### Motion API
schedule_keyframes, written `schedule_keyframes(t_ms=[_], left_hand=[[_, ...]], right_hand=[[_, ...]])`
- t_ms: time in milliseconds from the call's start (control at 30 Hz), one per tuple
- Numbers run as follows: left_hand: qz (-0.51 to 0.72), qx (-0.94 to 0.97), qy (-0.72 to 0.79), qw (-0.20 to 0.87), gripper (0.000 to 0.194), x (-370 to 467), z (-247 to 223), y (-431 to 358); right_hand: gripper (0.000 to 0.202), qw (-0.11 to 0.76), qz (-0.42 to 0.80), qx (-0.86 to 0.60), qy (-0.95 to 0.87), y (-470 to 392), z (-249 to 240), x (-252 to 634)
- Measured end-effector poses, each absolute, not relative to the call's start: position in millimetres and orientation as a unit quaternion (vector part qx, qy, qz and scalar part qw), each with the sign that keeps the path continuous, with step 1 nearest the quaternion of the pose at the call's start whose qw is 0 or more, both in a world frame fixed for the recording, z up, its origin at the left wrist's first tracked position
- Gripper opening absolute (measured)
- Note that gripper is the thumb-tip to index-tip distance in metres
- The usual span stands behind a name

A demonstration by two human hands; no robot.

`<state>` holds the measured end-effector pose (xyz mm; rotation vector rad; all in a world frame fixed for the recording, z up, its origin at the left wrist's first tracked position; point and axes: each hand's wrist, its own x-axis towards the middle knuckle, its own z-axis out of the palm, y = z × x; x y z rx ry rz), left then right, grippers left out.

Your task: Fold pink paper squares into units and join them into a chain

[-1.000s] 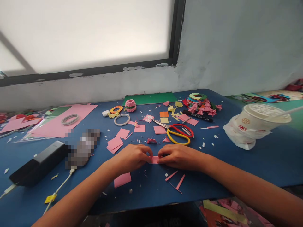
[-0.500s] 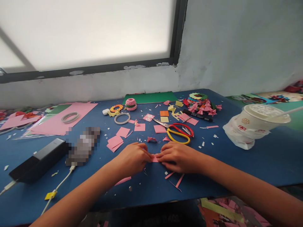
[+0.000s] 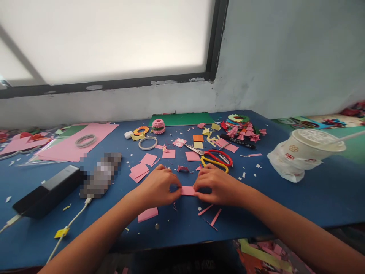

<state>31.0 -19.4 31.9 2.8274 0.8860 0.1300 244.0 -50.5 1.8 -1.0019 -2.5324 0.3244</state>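
You seem to be at a folding step, with the pink paper stretched between your hands over the blue table. Your left hand and right hand each pinch one end, thumb against fingertips; pressing a crease would call for matched edges and even pressure.

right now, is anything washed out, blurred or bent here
Head view: the window glares nearly white, a blocky mosaic hides something beside the black box, the cup seems stretched, perhaps by the lens; head view: the held pink paper looks fairly clear.
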Motion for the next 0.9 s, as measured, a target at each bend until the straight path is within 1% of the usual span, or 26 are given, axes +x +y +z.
schedule_keyframes(t_ms=[100, 233, 300, 433, 533, 567, 633, 767, 900], left_hand=[[0.049, 0.952, 0.287, 0.096, 0.014, 36.2, 25.3, -15.3], [0.040, 0.948, 0.283, 0.144, 0.018, 35.1, 21.5, -10.2], [0.037, 0.947, 0.281, 0.151, 0.023, 32.9, 21.0, -8.8], [0.041, 0.944, 0.283, 0.166, 0.019, 31.0, 20.5, -8.1], [0.035, 0.942, 0.289, 0.170, 0.029, 32.3, 21.1, -8.4], [0.033, 0.941, 0.293, 0.168, 0.029, 32.9, 21.5, -8.5], [0.035, 0.937, 0.302, 0.173, 0.023, 33.7, 22.4, -8.0], [0.038, 0.923, 0.300, 0.236, 0.022, 32.6, 22.7, -2.7], [0.056, 0.907, 0.290, 0.300, 0.019, 32.3, 19.0, 4.3]], right_hand=[[0.018, 0.186, 0.122, -0.366, -0.904, -45.6, -2.6, 237.3], [0.011, 0.194, 0.188, -0.373, -0.888, -37.3, -6.3, 236.9], [0.012, 0.193, 0.202, -0.375, -0.884, -35.2, -6.0, 239.1], [0.018, 0.189, 0.215, -0.376, -0.881, -35.1, -4.1, 242.4], [0.021, 0.179, 0.230, -0.370, -0.882, -35.1, -2.9, 244.1], [0.022, 0.175, 0.236, -0.367, -0.882, -34.9, -2.4, 244.7], [0.023, 0.171, 0.247, -0.364, -0.882, -34.2, -1.5, 246.1], [0.018, 0.176, 0.278, -0.358, -0.874, -32.2, -0.4, 249.1], [0.021, 0.180, 0.310, -0.372, -0.856, -30.3, -1.5, 250.2]])
